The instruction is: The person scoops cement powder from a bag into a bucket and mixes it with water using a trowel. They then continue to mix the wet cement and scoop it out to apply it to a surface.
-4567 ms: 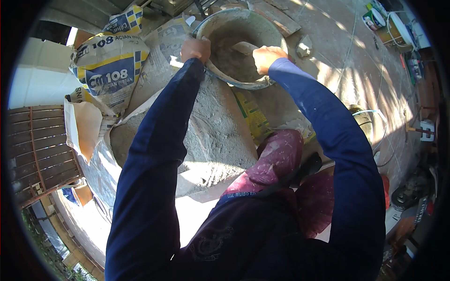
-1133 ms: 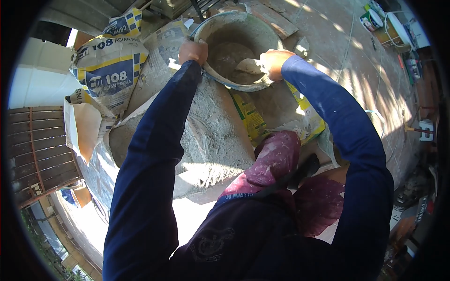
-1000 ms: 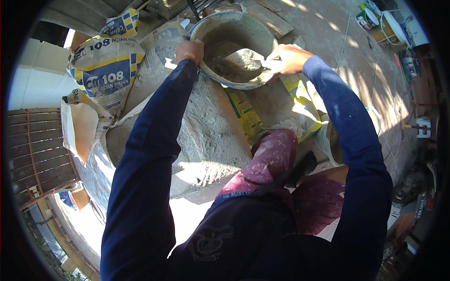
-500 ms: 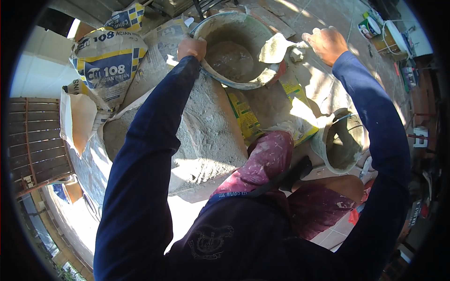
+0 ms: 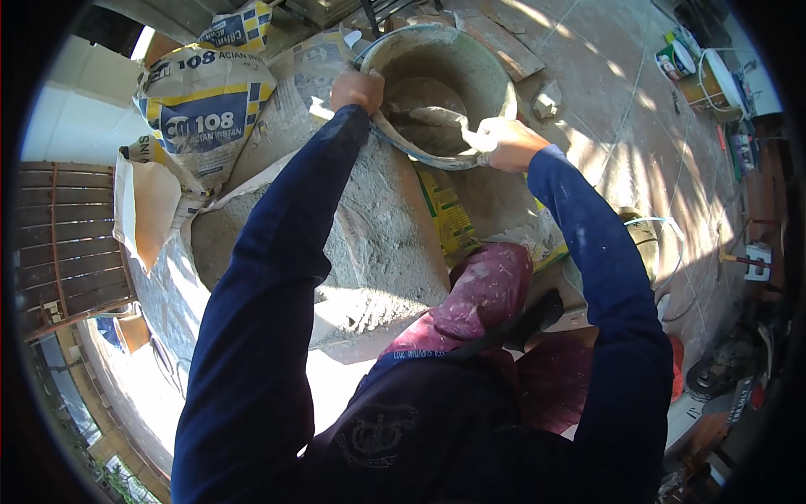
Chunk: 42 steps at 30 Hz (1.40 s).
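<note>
Sunlight and leaf-like shadow streak the tiled floor (image 5: 621,63) around a round tub (image 5: 477,71), which stands ahead of the person with wet grey mix (image 5: 426,91) in the bottom. Inside it, low over the mix, is a trowel (image 5: 438,116) coated in grey; its handle end is closed in the right hand (image 5: 510,144), at the near right rim. The left hand (image 5: 358,88) is shut in a fist on the left rim — gripping it, knuckles up. Just beside the tub on the right lies a pale stone (image 5: 547,99), and beyond the far rim a flat board (image 5: 504,49). Nearer the person, a yellow bag (image 5: 447,212) lies flat between the tub and the person's knee (image 5: 501,267). Left of that bag spreads a rough grey heap (image 5: 374,239), partly hidden by the left sleeve (image 5: 285,223). Farther left stands a crumpled bag marked 108 (image 5: 204,122). Off to the right, well apart from the tub, are a white pail (image 5: 722,76) and, half behind the right sleeve (image 5: 592,223), another bucket (image 5: 645,242).
</note>
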Motion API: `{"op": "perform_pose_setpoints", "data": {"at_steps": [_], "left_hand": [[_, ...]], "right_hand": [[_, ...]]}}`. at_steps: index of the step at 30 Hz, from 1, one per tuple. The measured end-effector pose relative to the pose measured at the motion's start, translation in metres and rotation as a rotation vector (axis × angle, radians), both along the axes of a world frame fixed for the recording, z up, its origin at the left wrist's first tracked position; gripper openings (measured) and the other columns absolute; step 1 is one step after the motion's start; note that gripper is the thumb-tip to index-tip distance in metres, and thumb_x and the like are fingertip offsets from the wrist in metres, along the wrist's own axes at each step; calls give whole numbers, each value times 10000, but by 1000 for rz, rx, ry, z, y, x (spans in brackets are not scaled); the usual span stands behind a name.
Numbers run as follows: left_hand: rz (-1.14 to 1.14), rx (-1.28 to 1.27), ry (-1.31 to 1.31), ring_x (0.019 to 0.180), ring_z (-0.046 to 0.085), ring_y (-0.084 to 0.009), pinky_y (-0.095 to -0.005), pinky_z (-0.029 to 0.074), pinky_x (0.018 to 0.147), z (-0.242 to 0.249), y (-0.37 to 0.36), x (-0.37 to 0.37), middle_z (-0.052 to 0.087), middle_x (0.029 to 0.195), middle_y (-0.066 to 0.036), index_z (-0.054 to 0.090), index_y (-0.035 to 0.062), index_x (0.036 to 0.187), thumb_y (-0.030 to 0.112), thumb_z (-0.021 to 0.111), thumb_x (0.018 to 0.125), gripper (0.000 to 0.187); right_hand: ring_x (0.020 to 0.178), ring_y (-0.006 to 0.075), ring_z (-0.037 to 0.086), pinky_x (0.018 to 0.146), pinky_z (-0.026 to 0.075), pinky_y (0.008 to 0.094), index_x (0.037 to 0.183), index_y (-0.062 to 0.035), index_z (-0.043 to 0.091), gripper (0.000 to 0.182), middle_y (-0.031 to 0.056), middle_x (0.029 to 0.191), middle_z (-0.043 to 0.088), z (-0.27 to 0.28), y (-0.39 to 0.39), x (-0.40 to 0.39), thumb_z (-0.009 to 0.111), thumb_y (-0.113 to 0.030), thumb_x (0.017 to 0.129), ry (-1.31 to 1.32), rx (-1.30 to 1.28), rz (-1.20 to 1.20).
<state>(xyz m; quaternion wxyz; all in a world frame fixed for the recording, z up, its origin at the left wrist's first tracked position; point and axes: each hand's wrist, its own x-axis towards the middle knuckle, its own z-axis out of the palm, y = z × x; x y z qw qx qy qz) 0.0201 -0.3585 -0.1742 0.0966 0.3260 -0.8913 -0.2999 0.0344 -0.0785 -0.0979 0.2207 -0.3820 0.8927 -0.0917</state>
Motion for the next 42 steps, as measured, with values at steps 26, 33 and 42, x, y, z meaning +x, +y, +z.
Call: {"op": "perform_pose_setpoints", "data": {"at_steps": [26,33,42], "left_hand": [[-719,-713,-406,1094,644,-347,-405,532,900,-27,-22,-18,650,1155,-253,679,34,1141,179,519,909,317],[-771,-877,-408,1003,690,-299,-395,560,807,-11,-15,-10,707,1075,-146,733,73,1044,149,506,902,278],[-672,-819,-357,1002,687,-313,-400,555,818,-21,-14,-13,700,1081,-171,731,45,1030,155,503,899,285]], "right_hand": [[888,204,629,826,504,328,1259,45,575,462,142,994,683,127,142,88,672,-68,821,-475,-73,-360],[708,283,669,633,520,437,1009,-105,698,241,118,762,630,14,-58,158,648,-187,789,263,-440,342],[698,298,700,588,561,429,649,-43,670,164,165,667,662,-40,-144,168,593,-111,778,211,-280,327]]}}
